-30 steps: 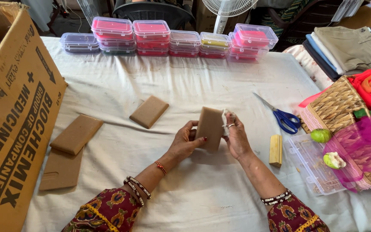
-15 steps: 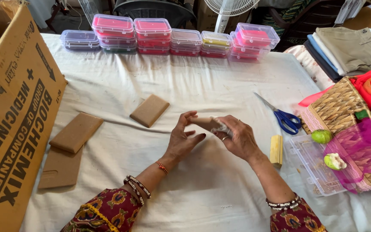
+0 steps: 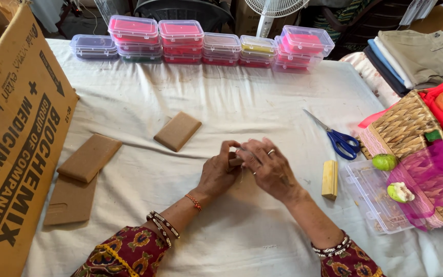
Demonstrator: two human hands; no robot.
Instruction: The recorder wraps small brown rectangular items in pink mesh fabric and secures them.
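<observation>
Both my hands meet at the frame's centre: my left hand [image 3: 220, 172] and right hand [image 3: 268, 169] are curled shut around a small brown piece [image 3: 235, 162], mostly hidden. A loose pinch could, I judge, drop it onto the white-clothed surface [image 3: 262, 107] below.
</observation>
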